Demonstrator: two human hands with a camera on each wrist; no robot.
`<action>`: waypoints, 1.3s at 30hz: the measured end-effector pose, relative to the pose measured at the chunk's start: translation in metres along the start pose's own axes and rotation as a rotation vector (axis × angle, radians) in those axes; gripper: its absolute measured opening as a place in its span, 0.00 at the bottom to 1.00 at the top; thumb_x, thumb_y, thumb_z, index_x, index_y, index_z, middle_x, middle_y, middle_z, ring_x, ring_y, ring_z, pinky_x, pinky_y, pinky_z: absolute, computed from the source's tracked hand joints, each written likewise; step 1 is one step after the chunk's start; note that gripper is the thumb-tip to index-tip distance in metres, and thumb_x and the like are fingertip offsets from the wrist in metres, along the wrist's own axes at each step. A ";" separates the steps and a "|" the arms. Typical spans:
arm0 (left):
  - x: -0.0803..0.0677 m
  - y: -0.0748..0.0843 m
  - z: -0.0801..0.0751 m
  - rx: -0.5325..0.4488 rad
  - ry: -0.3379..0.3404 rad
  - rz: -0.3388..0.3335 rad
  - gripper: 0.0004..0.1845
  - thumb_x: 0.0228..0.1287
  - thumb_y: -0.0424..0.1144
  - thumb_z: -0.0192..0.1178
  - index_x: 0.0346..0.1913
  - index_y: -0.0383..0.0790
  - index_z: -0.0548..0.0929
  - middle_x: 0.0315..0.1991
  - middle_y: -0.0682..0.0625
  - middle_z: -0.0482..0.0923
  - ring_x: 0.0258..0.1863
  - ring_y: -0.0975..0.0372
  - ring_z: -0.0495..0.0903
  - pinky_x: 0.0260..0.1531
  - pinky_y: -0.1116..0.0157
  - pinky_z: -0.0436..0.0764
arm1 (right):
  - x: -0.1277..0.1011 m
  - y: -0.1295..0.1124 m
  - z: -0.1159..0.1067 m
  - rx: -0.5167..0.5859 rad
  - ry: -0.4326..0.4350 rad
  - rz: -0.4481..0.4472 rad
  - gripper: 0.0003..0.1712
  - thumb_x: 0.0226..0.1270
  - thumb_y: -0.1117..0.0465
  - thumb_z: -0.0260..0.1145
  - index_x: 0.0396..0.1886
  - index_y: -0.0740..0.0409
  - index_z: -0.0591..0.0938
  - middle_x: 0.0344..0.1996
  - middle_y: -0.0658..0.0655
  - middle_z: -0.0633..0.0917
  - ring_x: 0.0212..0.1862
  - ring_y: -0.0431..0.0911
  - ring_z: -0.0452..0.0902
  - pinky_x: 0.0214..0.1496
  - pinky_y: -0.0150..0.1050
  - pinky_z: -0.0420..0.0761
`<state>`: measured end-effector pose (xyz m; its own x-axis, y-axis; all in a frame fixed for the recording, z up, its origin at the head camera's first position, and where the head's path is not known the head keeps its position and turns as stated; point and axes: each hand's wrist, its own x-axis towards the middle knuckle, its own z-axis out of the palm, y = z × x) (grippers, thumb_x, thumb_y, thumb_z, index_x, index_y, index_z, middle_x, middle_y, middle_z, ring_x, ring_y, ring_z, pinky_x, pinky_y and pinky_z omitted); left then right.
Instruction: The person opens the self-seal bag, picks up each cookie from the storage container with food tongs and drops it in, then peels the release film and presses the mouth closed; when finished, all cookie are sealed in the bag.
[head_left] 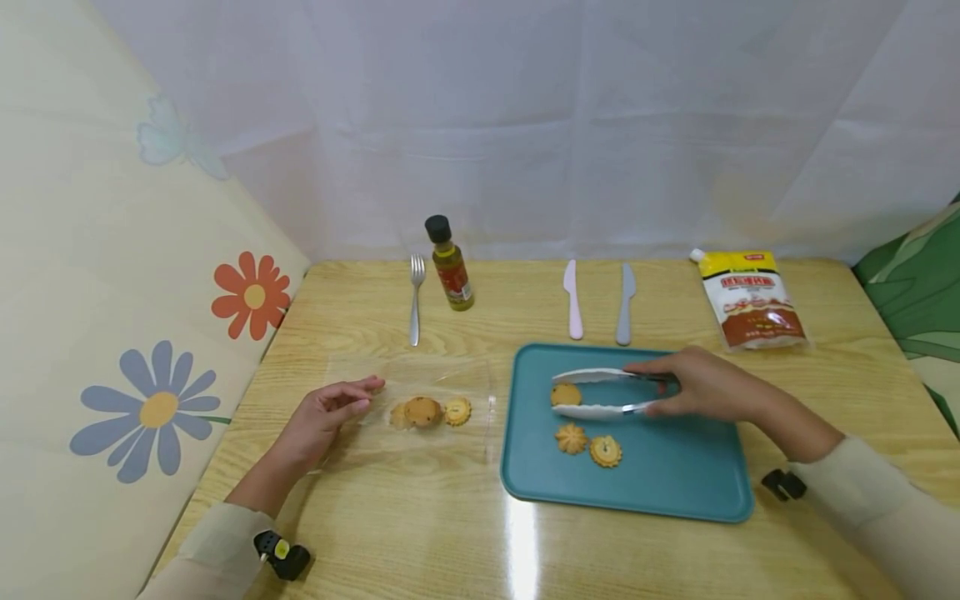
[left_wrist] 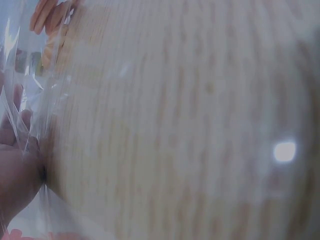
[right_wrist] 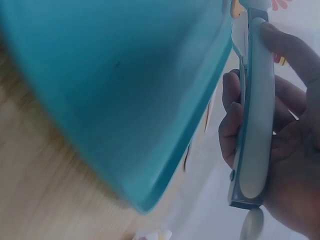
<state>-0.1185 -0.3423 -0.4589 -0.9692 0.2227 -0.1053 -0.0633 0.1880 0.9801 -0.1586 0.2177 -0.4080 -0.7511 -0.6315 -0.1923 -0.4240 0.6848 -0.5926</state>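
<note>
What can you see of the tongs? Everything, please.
The tongs have two arms with white tips, shiny metal-looking sections behind them, and a handle with a smooth, pale panel. Held by the right grip, they point left over the teal tray, tips parted, one on either side of a round biscuit. Whether both tips press it is unclear.

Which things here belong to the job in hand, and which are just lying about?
Likely in the job: tongs; cookie between them; teal tray; its other cookies; clear plastic; cookies with it.

Apparently just lying about: fork; bottle; pink knife; grey knife; pouch.
</note>
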 end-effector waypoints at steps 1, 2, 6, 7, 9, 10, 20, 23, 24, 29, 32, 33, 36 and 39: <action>0.000 0.000 0.000 0.000 0.001 0.000 0.16 0.76 0.35 0.61 0.51 0.20 0.80 0.58 0.63 0.84 0.63 0.77 0.75 0.59 0.79 0.73 | 0.002 -0.001 0.000 -0.003 -0.002 -0.005 0.36 0.64 0.48 0.77 0.69 0.54 0.80 0.25 0.45 0.76 0.24 0.38 0.64 0.26 0.32 0.66; 0.000 0.000 0.000 0.000 0.002 -0.001 0.16 0.76 0.35 0.61 0.51 0.20 0.80 0.58 0.63 0.84 0.63 0.77 0.75 0.59 0.79 0.73 | 0.004 -0.002 0.000 -0.004 -0.004 -0.007 0.36 0.63 0.49 0.77 0.69 0.54 0.80 0.26 0.45 0.77 0.24 0.39 0.65 0.26 0.32 0.66; 0.000 0.000 0.000 0.001 0.004 -0.002 0.16 0.76 0.35 0.61 0.51 0.20 0.80 0.58 0.63 0.84 0.63 0.77 0.75 0.59 0.79 0.73 | 0.012 -0.005 0.001 -0.014 -0.008 -0.023 0.36 0.63 0.50 0.77 0.69 0.54 0.80 0.26 0.45 0.78 0.25 0.39 0.67 0.27 0.33 0.69; 0.000 0.000 0.001 0.002 0.004 -0.002 0.16 0.76 0.35 0.61 0.51 0.20 0.80 0.58 0.63 0.84 0.63 0.77 0.75 0.59 0.79 0.73 | 0.014 -0.006 0.002 -0.015 -0.007 -0.035 0.36 0.63 0.50 0.77 0.69 0.55 0.80 0.26 0.44 0.79 0.25 0.39 0.68 0.28 0.33 0.69; 0.000 0.000 0.001 0.003 0.005 -0.001 0.16 0.76 0.35 0.61 0.51 0.19 0.80 0.58 0.63 0.84 0.63 0.77 0.75 0.59 0.79 0.73 | 0.017 -0.008 0.002 -0.019 -0.005 -0.050 0.35 0.63 0.50 0.77 0.69 0.54 0.80 0.26 0.44 0.79 0.25 0.38 0.68 0.28 0.33 0.69; 0.000 0.000 0.001 0.005 0.006 -0.001 0.16 0.76 0.35 0.61 0.51 0.19 0.80 0.58 0.63 0.84 0.63 0.77 0.75 0.59 0.79 0.73 | 0.019 -0.009 0.002 -0.022 -0.004 -0.059 0.35 0.63 0.49 0.77 0.69 0.54 0.80 0.27 0.44 0.79 0.26 0.38 0.68 0.28 0.33 0.69; 0.001 0.000 0.001 0.014 0.009 -0.010 0.16 0.76 0.36 0.61 0.51 0.20 0.81 0.57 0.63 0.84 0.63 0.77 0.75 0.59 0.79 0.73 | 0.040 -0.024 0.005 -0.027 -0.019 -0.112 0.34 0.65 0.49 0.76 0.70 0.50 0.80 0.29 0.43 0.81 0.25 0.38 0.68 0.28 0.33 0.69; 0.001 0.000 0.001 0.015 0.011 -0.011 0.16 0.76 0.36 0.61 0.51 0.21 0.81 0.57 0.63 0.84 0.63 0.77 0.75 0.59 0.79 0.73 | 0.047 -0.030 0.005 -0.026 -0.027 -0.130 0.34 0.65 0.50 0.76 0.70 0.50 0.80 0.30 0.44 0.82 0.25 0.38 0.68 0.28 0.34 0.69; 0.001 0.000 0.001 0.015 0.012 -0.011 0.16 0.76 0.36 0.61 0.51 0.21 0.81 0.58 0.63 0.84 0.63 0.77 0.75 0.59 0.79 0.73 | 0.050 -0.033 0.005 -0.024 -0.030 -0.136 0.35 0.65 0.50 0.76 0.70 0.50 0.79 0.30 0.44 0.83 0.25 0.38 0.68 0.28 0.33 0.69; 0.001 -0.001 0.001 0.010 0.014 -0.009 0.15 0.76 0.35 0.61 0.51 0.21 0.82 0.58 0.63 0.84 0.63 0.76 0.75 0.59 0.79 0.73 | 0.062 -0.044 0.009 -0.010 -0.050 -0.180 0.36 0.65 0.51 0.77 0.71 0.50 0.78 0.36 0.46 0.87 0.26 0.38 0.68 0.28 0.33 0.69; 0.001 0.000 0.001 0.005 0.016 -0.011 0.15 0.76 0.35 0.61 0.50 0.21 0.82 0.57 0.63 0.84 0.63 0.76 0.76 0.59 0.79 0.73 | 0.070 -0.049 0.012 -0.008 -0.059 -0.214 0.36 0.65 0.52 0.77 0.71 0.52 0.78 0.38 0.47 0.87 0.26 0.37 0.70 0.28 0.33 0.70; 0.001 0.000 0.001 0.006 0.015 -0.012 0.15 0.76 0.35 0.61 0.50 0.21 0.82 0.57 0.63 0.84 0.63 0.76 0.76 0.59 0.79 0.73 | 0.073 -0.051 0.013 -0.006 -0.061 -0.224 0.36 0.65 0.52 0.77 0.71 0.52 0.78 0.37 0.46 0.87 0.26 0.37 0.70 0.29 0.33 0.70; 0.001 0.000 0.001 0.008 0.016 -0.015 0.15 0.76 0.36 0.61 0.50 0.21 0.82 0.57 0.63 0.85 0.63 0.76 0.76 0.59 0.79 0.73 | 0.080 -0.058 0.016 0.001 -0.069 -0.252 0.36 0.65 0.53 0.77 0.71 0.54 0.78 0.37 0.47 0.87 0.28 0.37 0.72 0.30 0.33 0.72; 0.000 0.000 0.001 0.010 0.015 -0.016 0.15 0.76 0.36 0.61 0.50 0.23 0.83 0.57 0.63 0.85 0.63 0.76 0.76 0.59 0.80 0.73 | 0.088 -0.065 0.020 0.004 -0.080 -0.263 0.35 0.65 0.53 0.77 0.71 0.54 0.78 0.35 0.48 0.86 0.29 0.37 0.72 0.31 0.34 0.72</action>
<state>-0.1187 -0.3411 -0.4587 -0.9716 0.2054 -0.1179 -0.0760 0.2011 0.9766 -0.1871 0.1106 -0.4025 -0.5732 -0.8142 -0.0929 -0.5966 0.4923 -0.6338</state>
